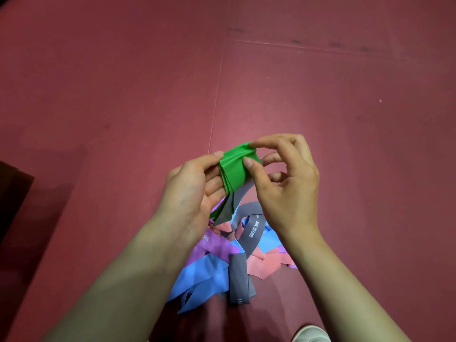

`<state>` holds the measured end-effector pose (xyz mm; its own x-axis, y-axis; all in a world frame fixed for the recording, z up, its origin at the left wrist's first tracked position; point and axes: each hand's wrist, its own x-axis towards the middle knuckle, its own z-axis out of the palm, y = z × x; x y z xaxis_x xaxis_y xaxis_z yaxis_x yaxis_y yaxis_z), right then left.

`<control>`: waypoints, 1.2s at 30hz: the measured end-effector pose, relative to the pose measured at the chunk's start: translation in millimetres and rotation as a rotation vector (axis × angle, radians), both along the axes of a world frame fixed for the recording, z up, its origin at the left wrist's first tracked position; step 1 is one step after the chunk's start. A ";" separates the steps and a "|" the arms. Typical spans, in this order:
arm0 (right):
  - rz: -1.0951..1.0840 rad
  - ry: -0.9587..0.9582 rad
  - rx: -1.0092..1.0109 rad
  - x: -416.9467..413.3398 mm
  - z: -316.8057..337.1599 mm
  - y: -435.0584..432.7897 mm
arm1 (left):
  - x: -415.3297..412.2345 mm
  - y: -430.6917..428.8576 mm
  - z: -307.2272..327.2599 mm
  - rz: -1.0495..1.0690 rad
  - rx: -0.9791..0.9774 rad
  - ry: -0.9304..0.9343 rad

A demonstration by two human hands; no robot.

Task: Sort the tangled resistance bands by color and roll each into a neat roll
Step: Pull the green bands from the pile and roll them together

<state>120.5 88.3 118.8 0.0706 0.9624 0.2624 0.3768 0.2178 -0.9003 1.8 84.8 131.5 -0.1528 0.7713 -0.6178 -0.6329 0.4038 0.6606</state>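
A folded green band (234, 170) is held above a tangled pile (212, 270) of grey, blue, purple and pink bands.

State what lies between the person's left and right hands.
In the head view, a bunched green rubber resistance band fills the gap: the left hand holds one side, the right hand pinches the other. A grey band strip hangs below it.

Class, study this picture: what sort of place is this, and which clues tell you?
Probably a gym or exercise room: a red matted floor with seams between panels, a pile of coloured resistance bands on it, and a green band held by left hand and right hand.
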 end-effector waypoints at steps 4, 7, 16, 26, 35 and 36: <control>0.021 -0.040 0.021 1.5 -0.4 0.9 | -1.1 0.7 0.5 -0.019 0.012 0.042; 0.045 -0.107 0.062 1.6 -2.3 0.1 | -1.6 0.0 1.3 -0.028 0.016 0.097; 0.075 -0.142 0.052 3.5 -4.3 0.7 | -2.1 -1.0 4.0 -0.056 0.042 0.202; 0.040 -0.133 0.110 3.7 -3.8 1.4 | -3.7 0.6 1.0 -0.070 0.008 0.171; 0.020 -0.044 -0.064 3.5 -1.3 3.4 | -3.5 0.6 0.2 -0.076 0.025 0.105; 0.026 -0.032 -0.094 3.4 -0.9 3.8 | -3.3 0.4 0.1 -0.085 0.038 0.106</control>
